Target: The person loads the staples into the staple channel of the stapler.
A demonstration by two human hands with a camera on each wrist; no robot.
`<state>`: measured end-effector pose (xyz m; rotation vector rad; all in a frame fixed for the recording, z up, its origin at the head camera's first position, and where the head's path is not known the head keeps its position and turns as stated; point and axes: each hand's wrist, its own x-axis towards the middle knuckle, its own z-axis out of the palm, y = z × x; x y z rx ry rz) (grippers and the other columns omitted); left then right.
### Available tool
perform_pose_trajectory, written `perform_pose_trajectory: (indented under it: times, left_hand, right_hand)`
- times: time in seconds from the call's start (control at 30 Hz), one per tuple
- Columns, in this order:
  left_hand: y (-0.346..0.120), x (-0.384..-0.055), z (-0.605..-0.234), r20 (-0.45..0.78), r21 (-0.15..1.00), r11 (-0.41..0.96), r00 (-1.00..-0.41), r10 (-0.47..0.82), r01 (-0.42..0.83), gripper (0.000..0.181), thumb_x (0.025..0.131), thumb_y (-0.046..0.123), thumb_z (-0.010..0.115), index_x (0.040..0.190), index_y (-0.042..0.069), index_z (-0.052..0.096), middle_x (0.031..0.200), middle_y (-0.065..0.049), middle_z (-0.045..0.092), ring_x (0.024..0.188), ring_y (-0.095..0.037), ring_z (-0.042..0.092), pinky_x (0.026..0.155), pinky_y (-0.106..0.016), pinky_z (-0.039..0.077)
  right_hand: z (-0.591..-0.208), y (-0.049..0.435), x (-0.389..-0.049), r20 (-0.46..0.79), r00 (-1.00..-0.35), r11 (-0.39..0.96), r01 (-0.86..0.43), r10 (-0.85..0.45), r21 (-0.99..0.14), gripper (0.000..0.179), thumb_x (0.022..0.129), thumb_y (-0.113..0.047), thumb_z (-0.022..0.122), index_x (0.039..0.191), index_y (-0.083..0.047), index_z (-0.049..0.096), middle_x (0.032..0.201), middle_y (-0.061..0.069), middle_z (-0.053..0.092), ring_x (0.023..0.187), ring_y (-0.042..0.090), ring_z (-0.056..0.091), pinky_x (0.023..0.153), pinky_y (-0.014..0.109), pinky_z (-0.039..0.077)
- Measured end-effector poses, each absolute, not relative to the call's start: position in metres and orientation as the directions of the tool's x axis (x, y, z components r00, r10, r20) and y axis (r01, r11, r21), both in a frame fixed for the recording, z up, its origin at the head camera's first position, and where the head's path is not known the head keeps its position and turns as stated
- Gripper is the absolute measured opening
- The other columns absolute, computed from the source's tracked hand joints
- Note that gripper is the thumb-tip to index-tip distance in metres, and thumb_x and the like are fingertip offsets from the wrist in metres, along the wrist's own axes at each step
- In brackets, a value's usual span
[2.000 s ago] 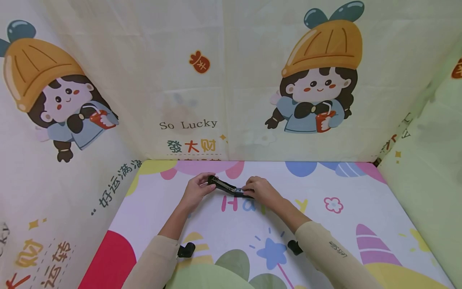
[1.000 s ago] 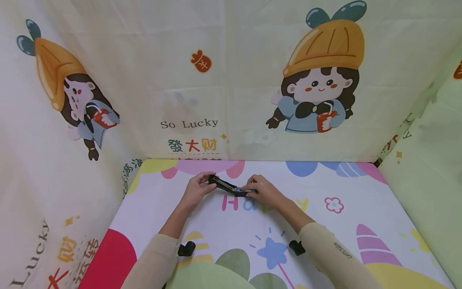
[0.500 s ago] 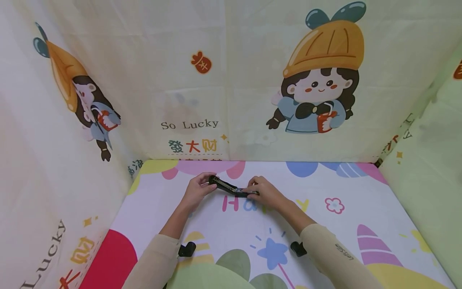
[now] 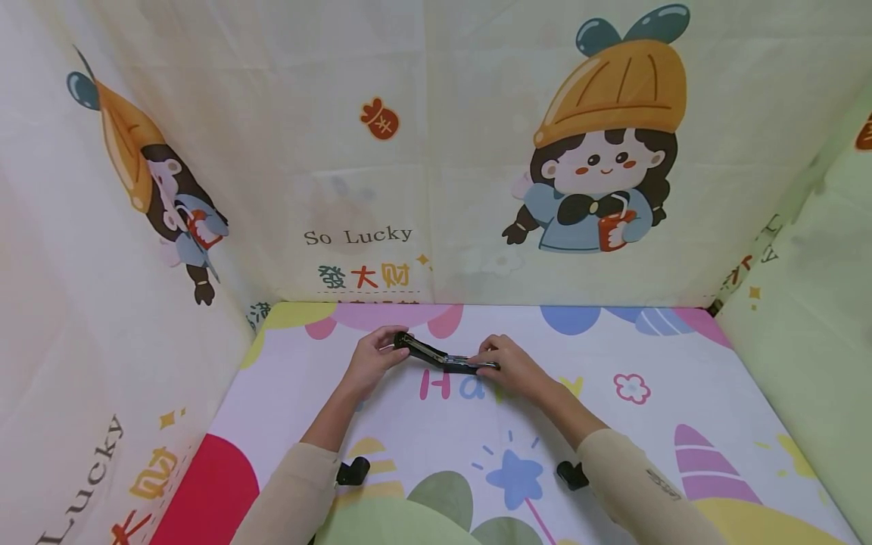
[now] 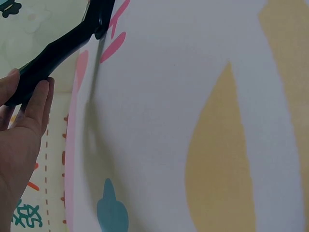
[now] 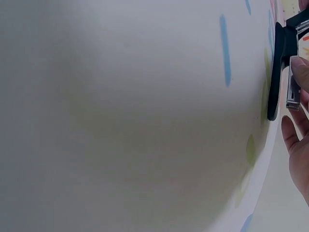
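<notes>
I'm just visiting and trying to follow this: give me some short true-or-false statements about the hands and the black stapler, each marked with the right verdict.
1. The left hand and the right hand both hold the stapler. True.
2. The stapler is folded shut. False: it is opened out at a wide angle.
3. The right hand touches a metal part of the stapler. True.
4. The stapler is mostly bright yellow. False: it is mostly black.
5. The tabletop is printed with a blue star. True.
6. The stapler covers the star. False: it is farther from the person than the star.
</notes>
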<state>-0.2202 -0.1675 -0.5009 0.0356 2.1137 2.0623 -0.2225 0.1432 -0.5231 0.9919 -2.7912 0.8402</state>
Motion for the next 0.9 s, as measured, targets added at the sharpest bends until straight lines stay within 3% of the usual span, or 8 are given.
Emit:
perform_pose_trajectory:
  times: [0.2, 0.6, 0.9]
  left_hand:
    - [-0.167, -0.22, -0.501, -0.114, 0.993, 0.048, -0.982, 0.149, -0.108, 0.051, 0.094, -0.005, 0.071, 0.142, -0.001, 0.057, 0.137, -0.021, 0.062, 0.118, -0.027, 0.066, 0.093, -0.028, 0.06]
    - [-0.167, -0.219, -0.5, -0.105, 0.994, 0.047, -0.984, 0.142, -0.099, 0.049, 0.093, -0.006, 0.07, 0.14, -0.004, 0.057, 0.134, -0.023, 0.063, 0.117, -0.028, 0.067, 0.093, -0.028, 0.06]
    - [-0.167, -0.219, -0.499, -0.114, 0.993, 0.049, -0.984, 0.136, -0.109, 0.045, 0.093, -0.005, 0.071, 0.136, 0.004, 0.063, 0.135, -0.02, 0.064, 0.12, -0.028, 0.066, 0.093, -0.028, 0.061]
  right_hand:
    - [-0.524, 0.151, -0.22, 0.221, -0.814, 0.663, -0.57, -0.538, -0.485, 0.023, 0.09, -0.014, 0.081, 0.112, -0.02, 0.082, 0.109, 0.002, 0.064, 0.104, 0.021, 0.054, 0.088, 0.037, 0.051]
    - [-0.53, 0.163, -0.221, 0.292, -0.777, 0.673, -0.629, -0.557, -0.39, 0.022, 0.087, -0.013, 0.083, 0.109, -0.017, 0.083, 0.106, 0.003, 0.065, 0.097, 0.02, 0.053, 0.081, 0.034, 0.05]
    - [-0.528, 0.166, -0.218, 0.277, -0.805, 0.658, -0.59, -0.525, -0.467, 0.023, 0.089, -0.014, 0.082, 0.111, -0.016, 0.082, 0.111, 0.005, 0.066, 0.102, 0.022, 0.056, 0.086, 0.038, 0.052]
